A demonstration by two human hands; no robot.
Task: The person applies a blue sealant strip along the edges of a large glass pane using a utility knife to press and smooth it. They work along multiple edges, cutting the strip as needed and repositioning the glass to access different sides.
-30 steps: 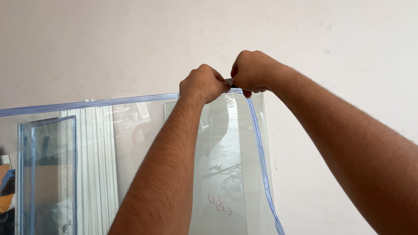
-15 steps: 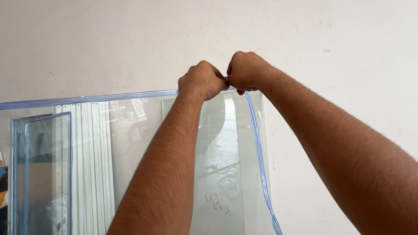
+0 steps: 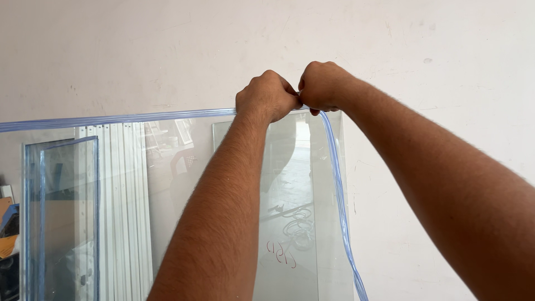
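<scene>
A large clear glass pane (image 3: 167, 184) stands upright against a pale wall. A translucent blue rubber strip (image 3: 111, 119) runs along its top edge, and its loose end (image 3: 341, 212) hangs down by the pane's right side. My left hand (image 3: 267, 96) and my right hand (image 3: 322, 85) meet knuckle to knuckle near the top right corner. Both are closed on the strip, pinching it at the pane's top edge. My forearms cover part of the pane.
Behind the glass lean a smaller blue-edged pane (image 3: 61, 217) and several white frame strips (image 3: 120, 206). Red marks (image 3: 281, 255) are scribbled low on the glass. Stacked odds and ends (image 3: 8, 234) show at the far left edge.
Both hands have stayed pinched together at the top edge and drifted slightly right toward the corner. The hanging strip has shifted with them.
</scene>
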